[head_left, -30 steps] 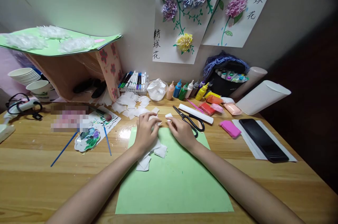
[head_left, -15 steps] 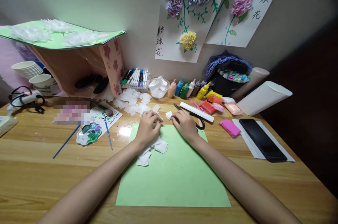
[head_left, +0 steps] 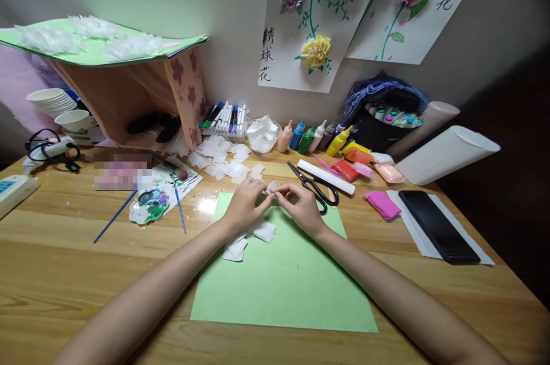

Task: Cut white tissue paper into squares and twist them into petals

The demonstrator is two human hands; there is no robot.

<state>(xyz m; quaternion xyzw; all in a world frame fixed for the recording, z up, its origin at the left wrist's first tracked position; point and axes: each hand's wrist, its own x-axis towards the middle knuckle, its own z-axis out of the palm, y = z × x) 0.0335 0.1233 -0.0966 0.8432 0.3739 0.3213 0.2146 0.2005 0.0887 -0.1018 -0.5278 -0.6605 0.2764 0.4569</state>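
My left hand (head_left: 244, 206) and my right hand (head_left: 302, 206) meet at the far edge of a green paper sheet (head_left: 283, 279) lying on the wooden table. Both hands pinch one small white tissue square (head_left: 271, 187) between their fingertips. A few more white tissue squares (head_left: 249, 237) lie on the green sheet under my left wrist. A loose heap of white squares (head_left: 223, 160) lies further back, toward the wall. Black scissors (head_left: 315, 188) rest just right of my right hand.
Markers (head_left: 224, 118), a bowl of tissue (head_left: 263, 134) and paint bottles (head_left: 315, 137) line the wall. A palette (head_left: 149, 205) and blue brushes (head_left: 178, 208) lie left. Pink clay (head_left: 382, 204) and a black phone (head_left: 437, 226) lie right. Paper cups (head_left: 60, 110) and a glue gun (head_left: 49, 150) sit far left.
My two hands have come together on the small white tissue square, which my right hand held alone before. The camera view has tipped downward a little.
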